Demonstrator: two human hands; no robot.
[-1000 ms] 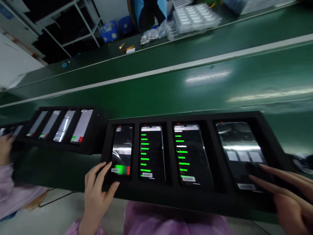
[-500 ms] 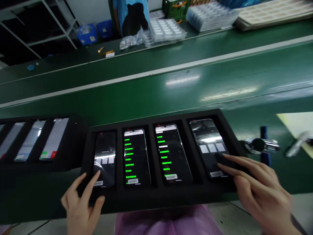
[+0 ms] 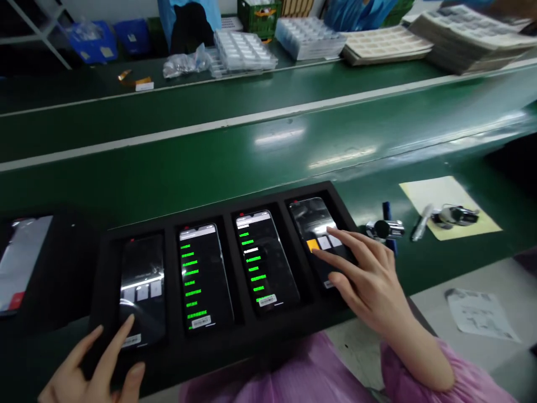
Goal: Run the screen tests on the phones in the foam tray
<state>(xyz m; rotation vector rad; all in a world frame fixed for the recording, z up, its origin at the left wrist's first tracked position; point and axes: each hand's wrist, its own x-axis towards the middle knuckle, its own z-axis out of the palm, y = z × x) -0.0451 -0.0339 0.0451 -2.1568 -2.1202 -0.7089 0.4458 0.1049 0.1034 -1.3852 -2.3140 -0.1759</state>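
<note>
Two look done, judging by the middle-left phone (image 3: pixel 210 296) and middle-right phone (image 3: pixel 274 268) in the black tray (image 3: pixel 251 330) showing lists of mostly green lines (image 3: pixel 191 272); both end ones seem left to finish, sitting at three-tile screens. Right hand (image 3: pixel 371 280), fingers spread, gripping nothing, index tip at the orange tile (image 3: pixel 312 245) of the right-end phone (image 3: pixel 308 212). Left hand (image 3: pixel 92 386) likewise spread and empty, index over the lower left-end phone (image 3: pixel 146 324), below its pale tiles (image 3: pixel 142 291), contact unclear

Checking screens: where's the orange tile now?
Head view, just right of centre: the orange tile sits leftmost in its row on the rightmost phone, beside the right hand.
</note>
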